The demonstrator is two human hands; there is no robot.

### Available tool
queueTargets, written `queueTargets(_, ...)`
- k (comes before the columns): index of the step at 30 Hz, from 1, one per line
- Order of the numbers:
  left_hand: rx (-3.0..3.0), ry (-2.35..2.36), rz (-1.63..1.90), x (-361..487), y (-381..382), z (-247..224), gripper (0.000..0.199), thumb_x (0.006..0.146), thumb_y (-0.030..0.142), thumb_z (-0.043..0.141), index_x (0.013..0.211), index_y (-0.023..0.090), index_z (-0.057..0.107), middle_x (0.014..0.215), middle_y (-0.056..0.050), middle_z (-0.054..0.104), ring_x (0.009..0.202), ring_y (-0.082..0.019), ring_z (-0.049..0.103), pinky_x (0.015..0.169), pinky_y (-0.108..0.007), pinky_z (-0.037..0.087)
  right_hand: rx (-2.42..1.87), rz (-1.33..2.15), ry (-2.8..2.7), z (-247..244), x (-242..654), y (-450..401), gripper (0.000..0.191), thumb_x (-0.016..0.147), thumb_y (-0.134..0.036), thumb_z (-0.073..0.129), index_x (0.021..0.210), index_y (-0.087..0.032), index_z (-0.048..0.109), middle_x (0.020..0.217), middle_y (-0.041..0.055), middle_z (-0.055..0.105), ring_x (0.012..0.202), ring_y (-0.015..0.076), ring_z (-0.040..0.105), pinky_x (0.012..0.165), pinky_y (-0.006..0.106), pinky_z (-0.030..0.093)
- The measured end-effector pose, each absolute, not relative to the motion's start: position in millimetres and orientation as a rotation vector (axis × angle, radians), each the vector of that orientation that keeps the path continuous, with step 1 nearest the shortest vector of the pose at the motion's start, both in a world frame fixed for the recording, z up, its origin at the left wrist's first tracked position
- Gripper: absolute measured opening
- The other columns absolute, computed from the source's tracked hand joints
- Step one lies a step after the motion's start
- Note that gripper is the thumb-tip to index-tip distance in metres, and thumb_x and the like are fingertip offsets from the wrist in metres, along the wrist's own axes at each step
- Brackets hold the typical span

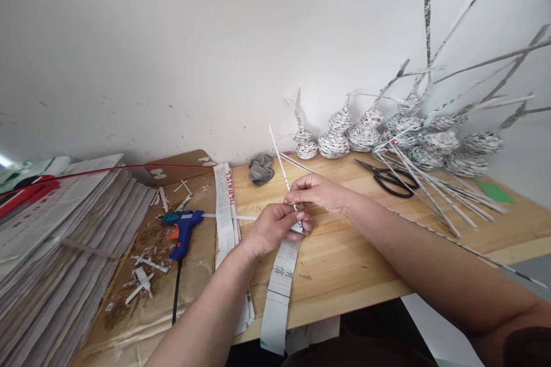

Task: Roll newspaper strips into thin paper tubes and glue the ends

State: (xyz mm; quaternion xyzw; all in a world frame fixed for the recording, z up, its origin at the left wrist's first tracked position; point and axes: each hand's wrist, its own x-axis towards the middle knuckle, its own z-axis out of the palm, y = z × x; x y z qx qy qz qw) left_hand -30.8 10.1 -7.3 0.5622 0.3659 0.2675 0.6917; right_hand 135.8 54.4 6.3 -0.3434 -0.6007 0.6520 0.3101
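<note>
Both hands meet over the middle of the wooden table. My left hand [279,226] is closed with its fingertips on a newspaper strip [278,287], whose flat tail hangs over the table's front edge. Just above it, my right hand [316,192] pinches a thin rolled paper stick [282,167] that rises up and to the left from the strip. The stick's lower end lies between the fingers of my left hand, where the strip wraps around it.
A blue glue gun [183,235] lies on stained cardboard [167,292] at left, beside stacked newspapers [55,252]. Paper strips [224,206], a grey cloth [261,169], black scissors [394,180], loose paper sticks [439,195] and several woven gourd shapes [333,143] surround the hands.
</note>
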Motion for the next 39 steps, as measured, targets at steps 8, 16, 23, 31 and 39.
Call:
queueTargets(8, 1.279, 0.824, 0.580, -31, 10, -8, 0.038, 0.080, 0.044, 0.059, 0.091, 0.009, 0.067, 0.082, -0.011, 0.065, 0.078, -0.017, 0.061, 0.071, -0.032, 0.052, -0.960, 1.632, -1.440, 3, 134, 57, 0.029, 0.061, -0.037, 0.078, 0.064, -0.014, 0.061, 0.053, -0.0060, 0.048, 0.045, 0.0041, 0.035, 0.043, 0.020, 0.024)
queueTargets(16, 1.275, 0.830, 0.583, -30, 10, -7, 0.036, 0.079, 0.043, 0.060, 0.090, 0.009, 0.067, 0.083, -0.011, 0.065, 0.079, -0.018, 0.061, 0.071, -0.032, 0.053, -0.945, 1.601, -1.532, 3, 133, 56, 0.029, 0.064, -0.039, 0.076, 0.064, -0.013, 0.063, 0.056, -0.0039, 0.052, 0.050, 0.0057, 0.040, 0.048, 0.021, 0.029)
queueTargets(23, 1.270, 0.845, 0.608, -31, 11, -11, 0.036, 0.079, 0.044, 0.058, 0.090, 0.011, 0.067, 0.083, -0.009, 0.066, 0.081, -0.018, 0.061, 0.070, -0.031, 0.052, -0.977, 1.541, -1.620, 8, 133, 54, 0.030, 0.067, -0.042, 0.072, 0.070, -0.013, 0.067, 0.064, -0.0002, 0.060, 0.055, 0.0076, 0.045, 0.050, 0.021, 0.032)
queueTargets(31, 1.337, 0.858, 0.635, -30, 12, -16, 0.036, 0.080, 0.044, 0.056, 0.084, 0.011, 0.068, 0.082, -0.009, 0.065, 0.079, -0.017, 0.060, 0.068, -0.030, 0.053, -1.003, 1.340, -1.866, 8, 136, 56, 0.032, 0.076, -0.044, 0.063, 0.074, -0.013, 0.068, 0.074, 0.0039, 0.068, 0.069, 0.0135, 0.059, 0.064, 0.023, 0.042)
queueTargets(39, 1.343, 0.952, 0.647, -29, 12, -15, 0.033, 0.078, 0.045, 0.058, 0.078, 0.013, 0.066, 0.082, -0.008, 0.067, 0.078, -0.017, 0.061, 0.070, -0.033, 0.054, -1.114, 0.925, -2.030, 14, 131, 46, 0.028, 0.083, -0.036, 0.054, 0.070, -0.015, 0.065, 0.072, 0.0030, 0.067, 0.061, 0.0115, 0.056, 0.054, 0.021, 0.038)
